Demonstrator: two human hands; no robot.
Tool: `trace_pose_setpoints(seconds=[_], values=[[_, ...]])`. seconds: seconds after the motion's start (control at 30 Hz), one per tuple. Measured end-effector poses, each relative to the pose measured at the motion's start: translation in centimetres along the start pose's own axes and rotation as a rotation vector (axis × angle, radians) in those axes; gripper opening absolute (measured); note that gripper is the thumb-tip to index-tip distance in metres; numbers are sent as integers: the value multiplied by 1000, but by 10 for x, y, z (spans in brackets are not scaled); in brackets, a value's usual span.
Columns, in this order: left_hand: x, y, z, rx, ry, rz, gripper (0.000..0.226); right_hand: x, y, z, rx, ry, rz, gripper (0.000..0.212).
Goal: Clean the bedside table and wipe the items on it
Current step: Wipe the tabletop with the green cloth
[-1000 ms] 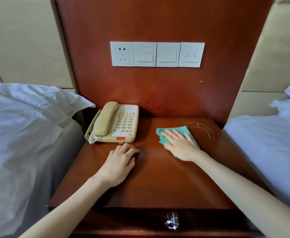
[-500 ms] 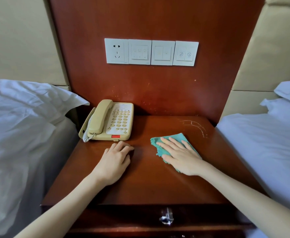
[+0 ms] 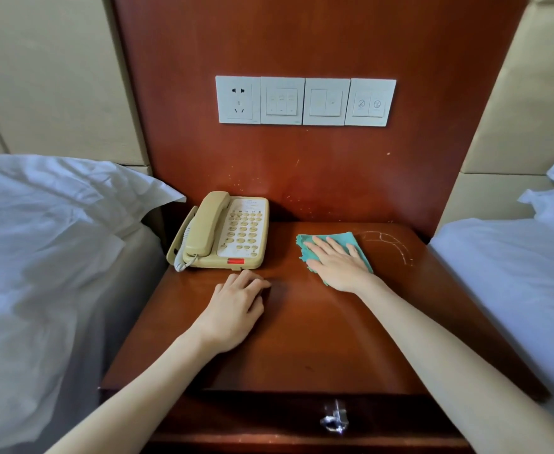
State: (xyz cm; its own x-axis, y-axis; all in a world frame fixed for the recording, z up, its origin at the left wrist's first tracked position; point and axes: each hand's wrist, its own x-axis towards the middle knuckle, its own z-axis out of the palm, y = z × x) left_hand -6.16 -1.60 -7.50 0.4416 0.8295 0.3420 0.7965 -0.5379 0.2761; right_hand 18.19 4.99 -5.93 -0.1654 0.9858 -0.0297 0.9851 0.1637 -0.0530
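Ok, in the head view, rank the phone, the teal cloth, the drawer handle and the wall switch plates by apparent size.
Switch plates and phone: alike, unranked.
Then teal cloth, partly under the right hand.
Smallest: drawer handle.

Right hand [image 3: 338,263] lies flat, palm down, straight fingers toward eleven o'clock. Left hand [image 3: 236,309], at its eight o'clock, rests palm down, fingers loosely curled.
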Motion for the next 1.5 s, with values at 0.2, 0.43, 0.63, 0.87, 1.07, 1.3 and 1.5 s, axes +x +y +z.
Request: trace_pose_setpoints(seconds=[0.2,0.43,0.63,0.87,1.07,1.3,1.5], values=[[1,0,-1,-4,-8,0,34,-39,-19,6,11,-1,-120,53],[1,-2,-1,-10,-16,-2,34,-112,-37,11,25,-17,-231,54],[1,-2,-1,-11,-18,2,33,-152,1,10,26,-22,-211,54],[0,-5,0,-28,-12,-4,33,-150,88,14,-31,30,109,50],[1,-4,-1,-24,-14,-3,32,-147,133,11,-55,0,283,53],[2,-2,0,19,-6,-10,33,-178,97,15,-133,12,273,53],[1,15,-5,220,-79,-14,36,-227,55,22,-5,110,208,54]])
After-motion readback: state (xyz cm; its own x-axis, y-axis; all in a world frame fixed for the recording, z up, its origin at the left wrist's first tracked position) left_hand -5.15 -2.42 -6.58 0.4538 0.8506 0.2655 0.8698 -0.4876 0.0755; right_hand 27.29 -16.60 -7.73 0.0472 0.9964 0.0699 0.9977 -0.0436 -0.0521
